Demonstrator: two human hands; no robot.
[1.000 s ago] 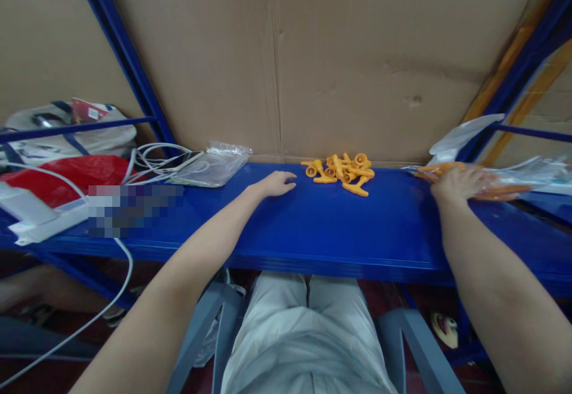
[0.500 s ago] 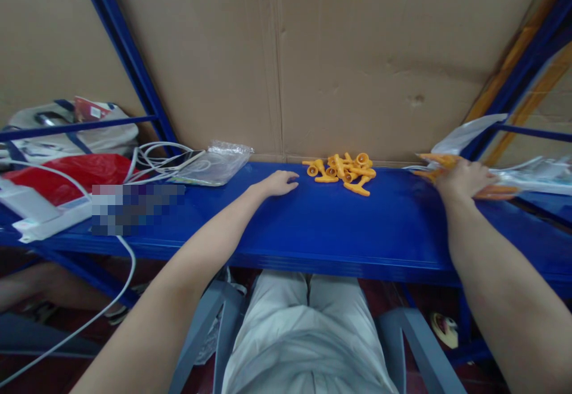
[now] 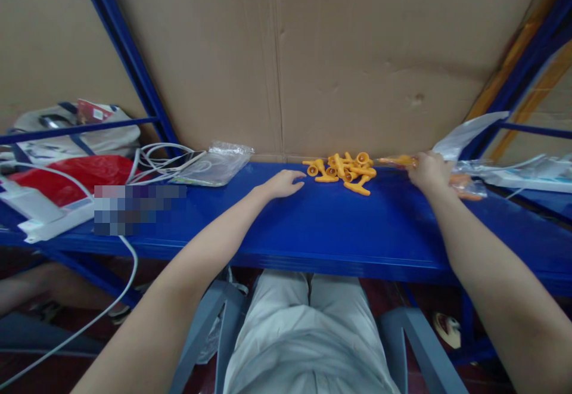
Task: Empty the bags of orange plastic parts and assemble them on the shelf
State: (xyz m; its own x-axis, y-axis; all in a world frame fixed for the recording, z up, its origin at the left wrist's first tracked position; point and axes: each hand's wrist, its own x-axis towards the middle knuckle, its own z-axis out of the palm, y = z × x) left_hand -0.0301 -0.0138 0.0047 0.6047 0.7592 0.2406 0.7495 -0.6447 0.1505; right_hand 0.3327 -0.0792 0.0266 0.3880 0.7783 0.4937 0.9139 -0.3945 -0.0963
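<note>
Several orange T-shaped plastic pieces with round sockets [image 3: 342, 170] lie in a loose pile at the back of the blue shelf [image 3: 322, 233]. Just left of the pile, my left hand [image 3: 283, 184] hovers at or rests on the surface, fingers apart and holding nothing. On the right, my right hand [image 3: 431, 170] grips a clear plastic bag [image 3: 467, 186] with orange pieces inside. The bag sticks out on both sides of the hand, its left end close to the pile. My right fingertips are partly hidden.
At the left lie a clear plastic pouch [image 3: 218, 164], coiled white cables [image 3: 156, 158], a red bag [image 3: 75, 173] and a white power strip [image 3: 58, 218]. A cardboard wall [image 3: 281, 60] stands behind the shelf. Another person's leg [image 3: 49, 289] shows at lower left.
My right hand has moved left with the bag of orange pieces, nearer the pile. My left hand has shifted slightly to the right. The loose pieces have not moved.
</note>
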